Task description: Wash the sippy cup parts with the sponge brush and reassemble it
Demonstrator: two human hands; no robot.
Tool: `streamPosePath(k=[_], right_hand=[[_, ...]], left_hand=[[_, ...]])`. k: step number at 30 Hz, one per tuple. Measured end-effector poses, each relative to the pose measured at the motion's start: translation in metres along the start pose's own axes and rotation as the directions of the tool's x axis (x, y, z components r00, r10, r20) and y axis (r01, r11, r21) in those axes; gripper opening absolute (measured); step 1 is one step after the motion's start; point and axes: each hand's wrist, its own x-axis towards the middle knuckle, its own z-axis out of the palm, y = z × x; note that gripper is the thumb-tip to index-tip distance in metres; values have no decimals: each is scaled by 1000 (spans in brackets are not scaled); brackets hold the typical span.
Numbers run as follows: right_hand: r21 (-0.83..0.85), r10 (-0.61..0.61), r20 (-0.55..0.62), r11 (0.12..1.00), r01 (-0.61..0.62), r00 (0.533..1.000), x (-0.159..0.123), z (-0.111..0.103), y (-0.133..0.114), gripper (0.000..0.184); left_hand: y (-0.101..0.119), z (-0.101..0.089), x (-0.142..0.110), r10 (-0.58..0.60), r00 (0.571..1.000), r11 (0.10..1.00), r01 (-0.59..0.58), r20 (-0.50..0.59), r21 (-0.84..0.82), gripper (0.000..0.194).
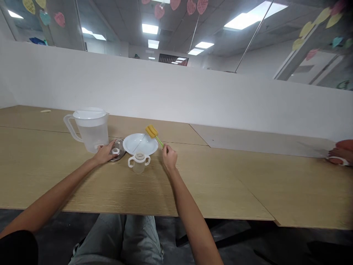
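Wooden tabletop (220,184): right hand (169,157) grips sponge brush (152,131); left hand (104,152) touches tray (121,156), hold unclear.

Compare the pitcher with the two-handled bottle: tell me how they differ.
The pitcher is much larger than the two-handled bottle. The pitcher shows one handle, while the bottle has one on each side. The pitcher stands farther from the table's front edge than the bottle. Both are translucent and upright.
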Motion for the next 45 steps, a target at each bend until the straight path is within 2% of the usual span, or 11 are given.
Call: streamPosePath(k=[4, 8, 10, 16, 19, 23, 26, 31, 34, 40, 45], right_hand=[[-11, -2, -6, 1000, 2, 1000, 0, 1, 0, 58], [-20, -21, -15, 1000, 21, 1000, 0, 1, 0, 59], [-18, -19, -21, 1000, 19, 1000, 0, 1, -1, 59], [-28, -32, -8, 999, 32, 999, -1, 3, -5, 58], [-16, -38, -11, 999, 37, 999, -1, 3, -7, 57], [24, -27, -21, 999, 28, 999, 0, 1, -9, 56], [135, -40, -44, 990, 45, 998, 0, -1, -12, 56], [314, -202, -170, 917, 247, 965, -6, -4, -23, 52], [269, -349, -182, 882, 388, 919, -10, -3, -30, 50], [33, -489, -82, 870, 492, 869, -12, 3, -35, 52], [-93, -553, -11, 830, 550, 833, -10, 0, -37, 50]], left_hand=[[36, -8, -12, 95, 984, 976, -121, -148, -182, 64], [81, 8, -25, 201, 979, 905, -202, -41, -374, 79], [95, 20, -29, 195, 979, 890, -201, -57, -409, 82], [98, 39, -33, 92, 985, 837, -157, -149, -525, 68], [99, 41, -40, 10, 992, 767, -89, -127, -636, 69], [103, 42, -51, 14, 993, 665, -95, -116, -741, 68], [104, 32, -49, -15, 981, 642, -140, -195, -754, 75], [96, -16, -16, 1, 904, 866, -214, -428, -451, 74], [83, -42, 9, 156, 873, 954, -255, -462, -160, 67], [60, -61, 33, 402, 856, 912, -343, -325, 225, 52], [66, -58, 37, 542, 806, 816, -439, -236, 375, 43]])
